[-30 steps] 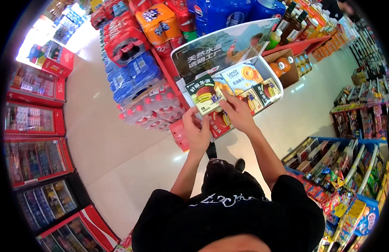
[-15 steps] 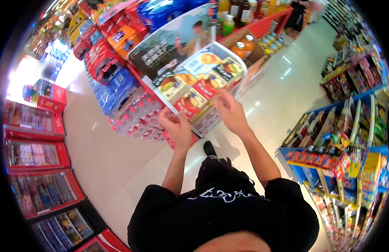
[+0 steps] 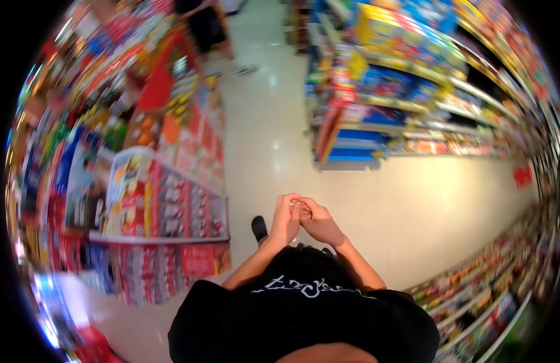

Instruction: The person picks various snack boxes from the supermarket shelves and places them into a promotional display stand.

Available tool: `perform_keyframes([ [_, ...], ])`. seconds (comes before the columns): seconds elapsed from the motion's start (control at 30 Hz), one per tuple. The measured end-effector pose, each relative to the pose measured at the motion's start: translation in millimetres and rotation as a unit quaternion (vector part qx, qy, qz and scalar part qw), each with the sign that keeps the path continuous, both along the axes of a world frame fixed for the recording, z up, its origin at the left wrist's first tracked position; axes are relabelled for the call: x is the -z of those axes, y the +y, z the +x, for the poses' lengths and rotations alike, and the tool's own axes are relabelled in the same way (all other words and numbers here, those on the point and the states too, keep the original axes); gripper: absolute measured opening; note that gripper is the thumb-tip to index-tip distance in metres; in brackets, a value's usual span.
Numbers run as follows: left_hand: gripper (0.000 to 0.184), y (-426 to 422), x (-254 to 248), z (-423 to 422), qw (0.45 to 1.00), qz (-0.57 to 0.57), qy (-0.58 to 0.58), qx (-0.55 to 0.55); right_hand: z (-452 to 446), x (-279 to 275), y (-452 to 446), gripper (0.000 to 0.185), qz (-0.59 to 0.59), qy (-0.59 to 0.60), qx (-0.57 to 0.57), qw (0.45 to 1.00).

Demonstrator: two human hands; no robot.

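Note:
Both hands meet in front of my body, over the pale floor. My left hand (image 3: 285, 219) touches my right hand (image 3: 320, 222) at the fingertips, with the fingers of both curled together. Whether anything small lies between them cannot be made out. To the left, apart from my hands, stands the white display bin (image 3: 171, 241) with boxed snacks (image 3: 133, 199) in it, blurred by motion.
Shelves of packaged goods (image 3: 407, 78) rise at the upper right, and more shelving (image 3: 492, 290) runs along the lower right. Another person's legs (image 3: 208, 30) show at the top, in the aisle (image 3: 256, 109). Stacked drinks (image 3: 150, 272) stand under the bin.
The view has swung right, so the display bin now lies at the left. My hands have left the snack boxes and come together. The aisle and shelves have come into view ahead.

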State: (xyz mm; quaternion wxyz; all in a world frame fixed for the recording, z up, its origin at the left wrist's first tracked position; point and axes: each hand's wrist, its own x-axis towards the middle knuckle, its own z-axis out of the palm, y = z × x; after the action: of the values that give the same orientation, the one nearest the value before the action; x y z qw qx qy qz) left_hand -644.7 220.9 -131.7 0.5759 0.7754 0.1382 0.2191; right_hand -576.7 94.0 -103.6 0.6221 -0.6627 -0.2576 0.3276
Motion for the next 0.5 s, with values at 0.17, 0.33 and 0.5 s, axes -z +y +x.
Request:
perform_keyframes([
  [0.17, 0.021, -94, -6, 69, 0.983, 0.018, 0.034, 0.182, 31, 13, -119, 0.038, -0.044, -0.040, 0.165, 0.984],
  [0.33, 0.020, -174, 17, 126, 0.948, 0.001, 0.067, 0.312, 39, 38, -197, 0.036, 0.018, 0.058, 0.313, 0.948],
  [0.5, 0.019, -251, 47, 194, 0.919, -0.030, 0.090, 0.382, 81, 69, -271, 0.036, -0.009, -0.069, 0.400, 0.914],
])
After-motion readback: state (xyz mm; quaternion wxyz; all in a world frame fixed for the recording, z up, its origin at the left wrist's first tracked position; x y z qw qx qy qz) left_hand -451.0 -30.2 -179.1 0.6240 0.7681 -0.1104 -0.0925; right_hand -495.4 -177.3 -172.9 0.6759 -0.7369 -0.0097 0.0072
